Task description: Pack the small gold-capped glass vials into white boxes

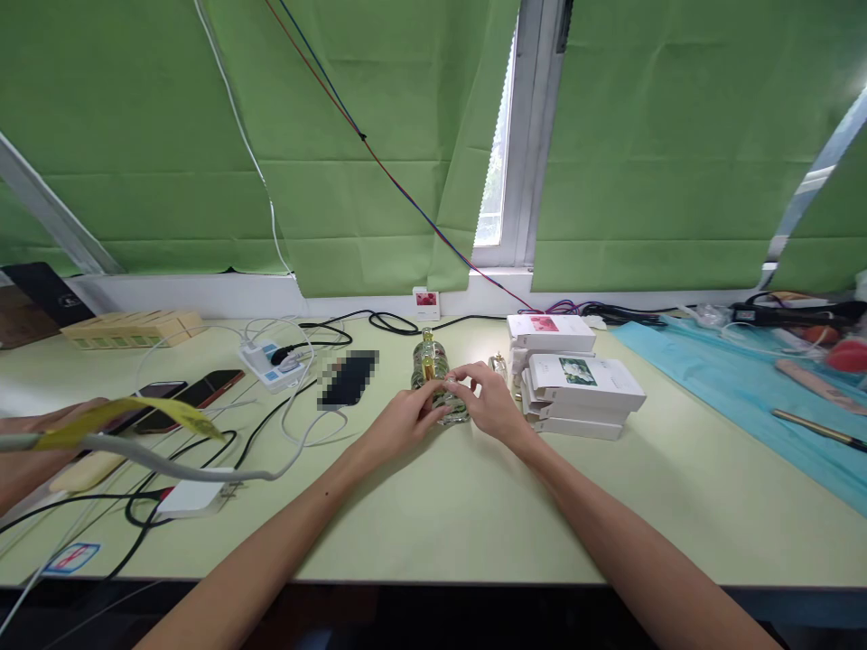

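Near the middle of the table, my left hand (410,417) and my right hand (492,403) meet with bent fingers and nearly touching fingertips. Both are closed over a group of small clear glass bottles (458,418); what sits between the fingertips is too small to make out. Behind my fingers, the row of bottles continues away from me, with a gold-coloured top (427,365) showing. Another small bottle with gold-coloured parts (498,364) stands just beyond my right hand. My fingers hide part of the bottles.
White boxes (586,386) with flower pictures are stacked right of my hand. A dark phone (349,379), a white power strip (272,366) and tangled cables lie left. Another person's hand (51,429) is at the far left. Blue sheeting (711,388) covers the right side.
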The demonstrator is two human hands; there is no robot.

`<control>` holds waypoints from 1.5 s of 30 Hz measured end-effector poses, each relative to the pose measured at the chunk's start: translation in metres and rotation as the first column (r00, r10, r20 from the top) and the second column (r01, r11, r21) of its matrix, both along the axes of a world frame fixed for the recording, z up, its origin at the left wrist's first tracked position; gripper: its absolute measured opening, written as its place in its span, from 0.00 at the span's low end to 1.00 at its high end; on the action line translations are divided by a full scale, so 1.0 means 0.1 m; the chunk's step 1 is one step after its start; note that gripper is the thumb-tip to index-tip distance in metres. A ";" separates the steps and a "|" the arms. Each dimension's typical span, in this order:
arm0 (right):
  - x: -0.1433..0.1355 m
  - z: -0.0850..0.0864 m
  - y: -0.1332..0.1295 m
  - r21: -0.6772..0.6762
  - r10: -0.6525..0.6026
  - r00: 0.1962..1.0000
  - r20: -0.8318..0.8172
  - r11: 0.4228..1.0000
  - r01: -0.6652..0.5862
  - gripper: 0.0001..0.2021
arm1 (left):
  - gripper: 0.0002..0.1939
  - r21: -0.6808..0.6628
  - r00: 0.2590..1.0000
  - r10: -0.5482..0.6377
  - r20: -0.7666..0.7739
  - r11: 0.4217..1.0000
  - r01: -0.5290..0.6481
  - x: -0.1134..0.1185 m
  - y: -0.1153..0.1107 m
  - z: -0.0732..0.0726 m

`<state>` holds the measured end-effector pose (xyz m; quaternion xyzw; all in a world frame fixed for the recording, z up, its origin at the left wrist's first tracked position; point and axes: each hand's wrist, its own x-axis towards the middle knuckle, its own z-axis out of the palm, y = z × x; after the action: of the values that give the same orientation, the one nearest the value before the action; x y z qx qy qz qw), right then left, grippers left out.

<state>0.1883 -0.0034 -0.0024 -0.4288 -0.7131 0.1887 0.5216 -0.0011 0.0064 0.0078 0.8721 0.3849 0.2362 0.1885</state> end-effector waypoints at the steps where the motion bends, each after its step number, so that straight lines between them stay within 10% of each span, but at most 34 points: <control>1: 0.00 0.00 0.01 -0.004 -0.001 1.000 -0.010 1.000 0.001 0.04 | 0.20 0.001 1.000 0.000 0.001 1.000 0.000 0.00 -0.01 0.01; 45: -0.04 -0.03 -0.01 0.078 -0.123 0.992 -0.037 0.989 0.126 0.05 | 0.15 -0.003 1.000 -0.006 -0.002 1.000 0.006 0.00 0.00 -0.01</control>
<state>0.1846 -0.0045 -0.0057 -0.4482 -0.6834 0.1337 0.5605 -0.0007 0.0060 0.0071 0.8732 0.3830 0.2340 0.1901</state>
